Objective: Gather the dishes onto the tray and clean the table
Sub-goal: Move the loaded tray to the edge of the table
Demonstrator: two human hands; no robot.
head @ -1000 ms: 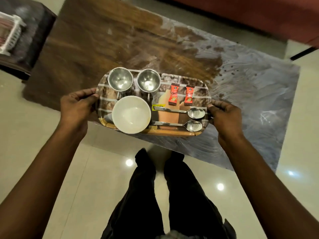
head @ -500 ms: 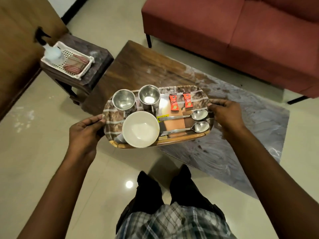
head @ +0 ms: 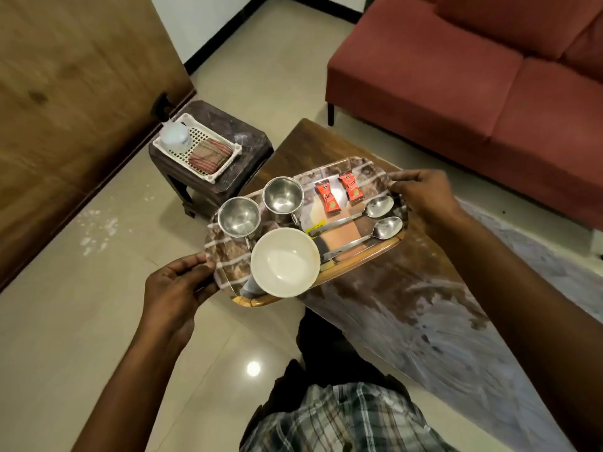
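I hold the patterned tray (head: 225, 256) in the air in front of me, tilted a little. My left hand (head: 177, 285) grips its near left edge and my right hand (head: 424, 194) grips its far right edge. On the tray stand a white bowl (head: 285, 267) and two steel cups (head: 239, 217) (head: 283, 195). Two red sachets (head: 329, 198) (head: 351, 186) and two steel spoons (head: 372, 208) (head: 375, 232) lie beside them. The wooden table (head: 385, 288) below shows pale wet streaks.
A dark stool (head: 228, 151) at the left carries a white basket (head: 208, 143) with a spray bottle (head: 175, 137) and a folded cloth (head: 210, 154). A red sofa (head: 473, 86) stands behind the table, a wooden door (head: 65, 93) at the far left.
The tray has come up off the table and swung left with both hands on it. My view has risen, bringing the stool, the sofa and the door into sight.
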